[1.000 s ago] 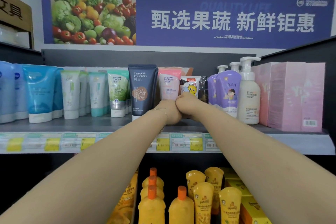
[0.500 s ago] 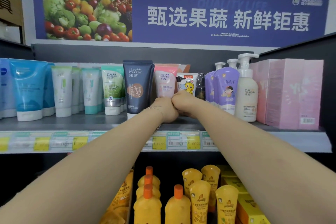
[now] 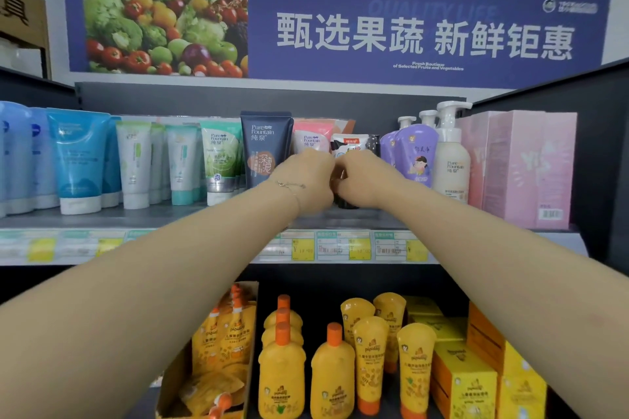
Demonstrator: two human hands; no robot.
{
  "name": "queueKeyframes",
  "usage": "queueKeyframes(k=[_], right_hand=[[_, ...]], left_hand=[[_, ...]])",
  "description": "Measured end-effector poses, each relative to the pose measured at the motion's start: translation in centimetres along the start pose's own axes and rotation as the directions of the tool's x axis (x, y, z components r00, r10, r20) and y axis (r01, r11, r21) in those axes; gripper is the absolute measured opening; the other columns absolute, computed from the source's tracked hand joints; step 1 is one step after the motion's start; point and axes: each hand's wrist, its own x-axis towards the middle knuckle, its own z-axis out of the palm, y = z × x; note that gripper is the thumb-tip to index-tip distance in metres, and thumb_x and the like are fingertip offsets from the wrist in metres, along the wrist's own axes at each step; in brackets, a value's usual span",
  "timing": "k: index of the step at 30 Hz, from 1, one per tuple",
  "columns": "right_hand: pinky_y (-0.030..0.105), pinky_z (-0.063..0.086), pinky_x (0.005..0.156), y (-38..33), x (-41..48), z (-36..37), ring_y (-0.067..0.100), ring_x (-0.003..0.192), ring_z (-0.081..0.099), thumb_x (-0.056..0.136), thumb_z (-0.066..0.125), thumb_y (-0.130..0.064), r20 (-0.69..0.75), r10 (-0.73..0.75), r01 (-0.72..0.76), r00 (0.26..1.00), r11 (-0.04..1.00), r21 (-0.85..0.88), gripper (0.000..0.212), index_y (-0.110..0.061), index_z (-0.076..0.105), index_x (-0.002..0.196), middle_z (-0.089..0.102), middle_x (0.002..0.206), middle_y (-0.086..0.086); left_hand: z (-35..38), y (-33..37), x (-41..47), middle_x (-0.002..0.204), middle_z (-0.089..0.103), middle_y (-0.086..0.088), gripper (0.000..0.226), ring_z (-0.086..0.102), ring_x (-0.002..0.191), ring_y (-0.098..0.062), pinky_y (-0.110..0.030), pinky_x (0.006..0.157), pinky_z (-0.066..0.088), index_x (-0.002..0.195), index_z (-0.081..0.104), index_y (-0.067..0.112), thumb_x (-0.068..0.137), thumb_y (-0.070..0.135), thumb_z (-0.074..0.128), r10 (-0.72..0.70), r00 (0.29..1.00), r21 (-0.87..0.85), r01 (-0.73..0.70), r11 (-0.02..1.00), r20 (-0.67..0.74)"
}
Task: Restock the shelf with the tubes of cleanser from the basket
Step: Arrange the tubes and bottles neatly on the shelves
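- The fingers of both hands curl away from the camera and are hidden behind the backs of the hands, so I cannot tell if they pinch something or only press on it.
- The left hand [image 3: 303,180] and the right hand [image 3: 367,180] are side by side, the knuckles almost touching, with only a narrow dark gap between them.
- The left hand covers the lower part of a pink tube [image 3: 311,136]. This cleanser tube stands upright on the upper shelf [image 3: 170,218], between a dark navy tube [image 3: 263,146] and a small white tube [image 3: 350,146].
- The right hand covers the lower part of the small white tube. A black cap-like part [image 3: 347,203] shows under this hand, but what it belongs to is not clear.
- A thin bracelet [image 3: 289,184] lies on the left wrist, and both forearms reach up from the lower corners.
- Further left on this shelf stand a green tube [image 3: 221,160], white tubes [image 3: 134,163] and blue tubes [image 3: 78,160], all upright.
- To the right are purple pump bottles [image 3: 413,156], a white pump bottle [image 3: 451,160] and pink boxes [image 3: 531,167].
- Price labels [image 3: 359,248] run along the shelf edge.
- Below stand yellow bottles [image 3: 280,374] with orange caps.
- Above hangs a blue banner [image 3: 408,31] with vegetables.
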Motion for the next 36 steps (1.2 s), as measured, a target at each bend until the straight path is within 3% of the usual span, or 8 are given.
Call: queueKeyframes(k=[5,10,16,20,26,30,33,36], right_hand=[[0.029,0.039,0.058,-2.1,-1.0,0.2,0.026,0.081,0.058,0.089,0.053,-0.029,0.030,-0.080,0.083,0.996,0.988,-0.133,0.014,-0.022,0.057,0.077,0.061,0.089,0.002],[0.038,0.052,0.079,-4.2,-1.1,0.4,0.026,0.092,0.058,0.089,0.052,-0.034,0.054,-0.118,0.126,0.992,0.973,-0.191,0.020,-0.021,0.065,0.096,0.061,0.097,0.001],[0.036,0.052,0.078,-5.3,-1.0,1.2,0.026,0.089,0.060,0.092,0.055,-0.034,0.102,-0.023,0.031,0.994,0.997,-0.073,0.022,-0.016,0.065,0.100,0.062,0.097,0.004],[0.033,0.047,0.071,-5.8,-0.7,1.9,0.023,0.090,0.056,0.092,0.058,-0.037,0.129,0.045,-0.049,0.991,0.998,0.026,0.039,-0.009,0.057,0.119,0.060,0.103,0.005],[0.034,0.044,0.088,-6.6,0.1,2.7,0.026,0.114,0.052,0.093,0.059,-0.045,0.169,0.130,-0.178,0.977,0.932,0.315,0.069,-0.010,0.033,0.146,0.047,0.142,0.010],[0.029,0.042,0.063,-7.7,1.1,3.5,0.019,0.084,0.054,0.091,0.060,-0.046,0.139,0.176,-0.217,0.974,0.899,0.380,0.058,-0.011,0.043,0.134,0.055,0.116,0.005],[0.038,0.050,0.079,-8.1,1.6,4.2,0.022,0.093,0.057,0.088,0.061,-0.048,0.139,0.195,-0.236,0.971,0.882,0.407,0.056,-0.012,0.046,0.129,0.058,0.119,0.005],[0.042,0.049,0.091,-8.3,1.5,4.6,0.025,0.102,0.056,0.093,0.058,-0.045,0.132,0.208,-0.242,0.969,0.899,0.365,0.051,-0.011,0.045,0.128,0.057,0.117,0.007]], left_hand=[[-2.5,-2.6,-2.2,0.092,0.064,-0.003,0.013,0.061,0.083,-0.027,-0.032,0.074,0.051,0.089,0.067,0.019,0.085,0.022,0.055,0.065,0.993,0.062,-0.071,0.996,0.093],[-4.9,-6.0,-4.1,0.086,0.065,0.008,0.009,0.060,0.082,-0.015,-0.028,0.074,0.047,0.085,0.069,0.024,0.087,0.025,0.060,0.097,0.972,0.037,-0.107,0.994,0.212],[-4.6,-10.2,-5.1,0.066,0.058,-0.003,0.039,0.054,0.064,-0.022,-0.027,0.058,0.040,0.073,0.065,0.007,0.092,0.040,0.057,-0.093,0.975,0.090,0.076,0.993,0.201],[-3.4,-11.9,-5.2,0.091,0.069,-0.008,0.043,0.063,0.081,-0.023,-0.034,0.073,0.051,0.097,0.068,0.008,0.094,0.048,0.051,-0.127,0.967,0.061,0.117,0.991,0.222],[-2.6,-12.2,-4.2,0.118,0.060,-0.009,0.051,0.055,0.099,-0.022,-0.033,0.088,0.045,0.125,0.054,0.006,0.091,0.042,0.060,-0.152,0.972,-0.139,0.178,0.974,0.180],[-1.8,-12.2,-3.4,0.103,0.059,-0.005,0.045,0.057,0.094,-0.021,-0.034,0.086,0.049,0.114,0.059,0.009,0.082,0.037,0.074,-0.159,0.972,-0.317,0.208,0.925,0.174],[-1.4,-12.0,-3.0,0.079,0.061,0.001,0.028,0.056,0.069,-0.013,-0.024,0.061,0.047,0.085,0.059,0.015,0.078,0.034,0.078,-0.178,0.973,-0.440,0.224,0.870,0.145],[-0.8,-12.1,-2.8,0.096,0.069,-0.009,0.040,0.067,0.088,-0.025,-0.041,0.078,0.058,0.100,0.064,0.007,0.075,0.033,0.081,-0.199,0.973,-0.481,0.229,0.846,0.115]])
